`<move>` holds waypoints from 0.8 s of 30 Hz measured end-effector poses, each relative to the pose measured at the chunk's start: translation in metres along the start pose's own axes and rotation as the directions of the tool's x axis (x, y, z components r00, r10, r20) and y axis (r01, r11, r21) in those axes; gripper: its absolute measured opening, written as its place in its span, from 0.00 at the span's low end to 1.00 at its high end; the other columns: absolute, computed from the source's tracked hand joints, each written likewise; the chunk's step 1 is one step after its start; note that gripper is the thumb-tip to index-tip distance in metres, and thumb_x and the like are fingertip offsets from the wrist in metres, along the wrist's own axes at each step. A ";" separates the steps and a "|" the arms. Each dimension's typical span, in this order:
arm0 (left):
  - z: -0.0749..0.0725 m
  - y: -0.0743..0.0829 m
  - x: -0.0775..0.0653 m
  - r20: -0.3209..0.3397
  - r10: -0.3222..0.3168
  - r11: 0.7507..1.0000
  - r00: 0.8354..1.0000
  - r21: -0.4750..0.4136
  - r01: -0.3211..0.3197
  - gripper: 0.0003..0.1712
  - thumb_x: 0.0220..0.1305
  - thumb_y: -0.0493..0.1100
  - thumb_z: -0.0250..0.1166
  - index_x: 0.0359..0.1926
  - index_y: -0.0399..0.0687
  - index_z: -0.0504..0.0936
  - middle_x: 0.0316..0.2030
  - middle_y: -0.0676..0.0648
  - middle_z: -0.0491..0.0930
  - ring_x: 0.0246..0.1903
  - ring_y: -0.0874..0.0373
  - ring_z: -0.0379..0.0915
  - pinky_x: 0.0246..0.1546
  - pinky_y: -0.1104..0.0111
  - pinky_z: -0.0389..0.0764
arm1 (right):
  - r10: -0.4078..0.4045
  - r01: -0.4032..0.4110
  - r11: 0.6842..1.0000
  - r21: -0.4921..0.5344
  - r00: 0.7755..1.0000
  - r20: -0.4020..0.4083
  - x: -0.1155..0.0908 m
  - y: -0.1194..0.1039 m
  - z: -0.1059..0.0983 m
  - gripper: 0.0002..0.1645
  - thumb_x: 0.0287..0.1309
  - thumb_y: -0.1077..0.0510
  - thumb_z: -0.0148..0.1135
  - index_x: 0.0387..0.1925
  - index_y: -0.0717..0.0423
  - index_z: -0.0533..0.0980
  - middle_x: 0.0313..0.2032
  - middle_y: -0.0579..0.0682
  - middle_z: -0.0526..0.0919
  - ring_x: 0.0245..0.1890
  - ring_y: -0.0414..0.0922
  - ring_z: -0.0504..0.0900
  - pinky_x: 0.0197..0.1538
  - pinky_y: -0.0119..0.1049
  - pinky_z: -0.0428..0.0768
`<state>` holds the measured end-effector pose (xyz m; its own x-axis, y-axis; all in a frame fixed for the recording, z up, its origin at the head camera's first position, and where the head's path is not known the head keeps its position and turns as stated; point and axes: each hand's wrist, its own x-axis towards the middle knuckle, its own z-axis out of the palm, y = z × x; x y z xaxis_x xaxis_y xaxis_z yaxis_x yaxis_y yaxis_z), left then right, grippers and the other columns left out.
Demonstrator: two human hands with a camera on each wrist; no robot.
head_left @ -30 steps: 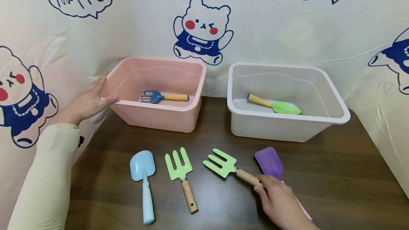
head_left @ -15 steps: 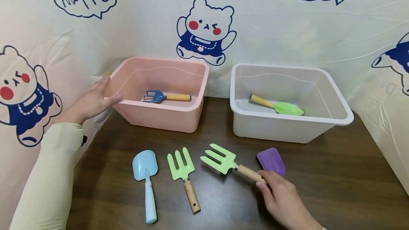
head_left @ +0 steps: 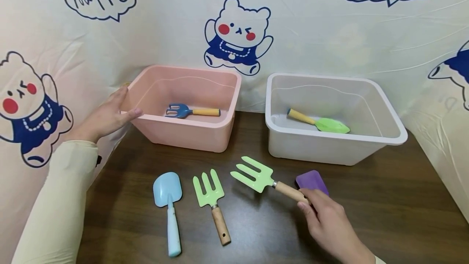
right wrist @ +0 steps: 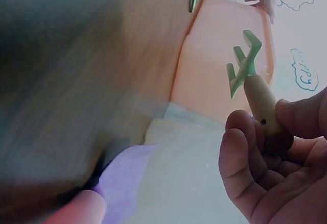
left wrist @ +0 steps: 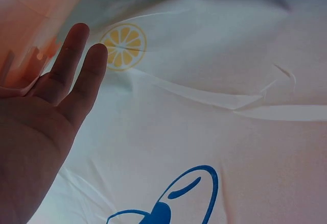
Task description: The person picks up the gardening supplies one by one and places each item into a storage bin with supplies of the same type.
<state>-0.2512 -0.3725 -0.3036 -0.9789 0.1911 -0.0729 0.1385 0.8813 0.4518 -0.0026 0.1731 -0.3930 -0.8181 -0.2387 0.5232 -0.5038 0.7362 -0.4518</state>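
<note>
The right hand [head_left: 327,220] pinches a green hand fork [head_left: 264,178], ideally firmly lest it tip; the left hand [head_left: 104,118], fingers straight, touches the pink tub [head_left: 188,135].

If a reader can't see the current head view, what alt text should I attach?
The right hand holds a green fork by its handle above a dark table; the left hand touches a pink bin with a blue fork inside. A white bin alongside holds a green trowel. A blue shovel, second green fork and partly hidden purple shovel lie in front.
</note>
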 end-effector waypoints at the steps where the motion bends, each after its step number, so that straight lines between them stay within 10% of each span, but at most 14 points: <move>1: 0.000 -0.001 0.000 0.000 -0.001 1.000 1.000 0.003 0.001 0.60 0.70 0.68 0.55 0.79 0.49 0.24 0.78 0.34 0.26 0.73 0.26 0.31 0.63 0.28 0.42 | -0.011 0.011 1.000 0.008 1.000 -0.008 0.001 0.001 0.000 0.17 0.53 0.69 0.72 0.46 0.60 0.81 0.29 0.34 0.69 0.25 0.30 0.66 0.27 0.22 0.66; 8: 0.001 -0.001 0.001 0.003 -0.014 1.000 1.000 0.012 0.014 0.60 0.69 0.70 0.54 0.78 0.50 0.24 0.78 0.36 0.25 0.74 0.27 0.29 0.63 0.27 0.42 | -0.074 0.075 0.997 0.016 0.995 -0.067 0.008 0.003 -0.003 0.13 0.72 0.52 0.60 0.46 0.58 0.81 0.30 0.35 0.70 0.27 0.31 0.67 0.27 0.23 0.67; 24: -0.001 0.001 -0.001 0.017 -0.026 0.999 1.000 0.019 0.026 0.60 0.69 0.72 0.53 0.78 0.52 0.23 0.78 0.38 0.23 0.74 0.27 0.29 0.62 0.26 0.43 | -0.092 0.093 0.996 0.006 0.992 -0.085 0.023 -0.001 -0.015 0.12 0.72 0.53 0.60 0.47 0.57 0.80 0.31 0.36 0.72 0.27 0.32 0.69 0.29 0.25 0.70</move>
<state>-0.2503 -0.3719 -0.3025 -0.9795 0.1751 -0.0997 0.1158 0.8941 0.4327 -0.0169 0.1758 -0.3698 -0.7417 -0.2508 0.6220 -0.5793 0.7070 -0.4056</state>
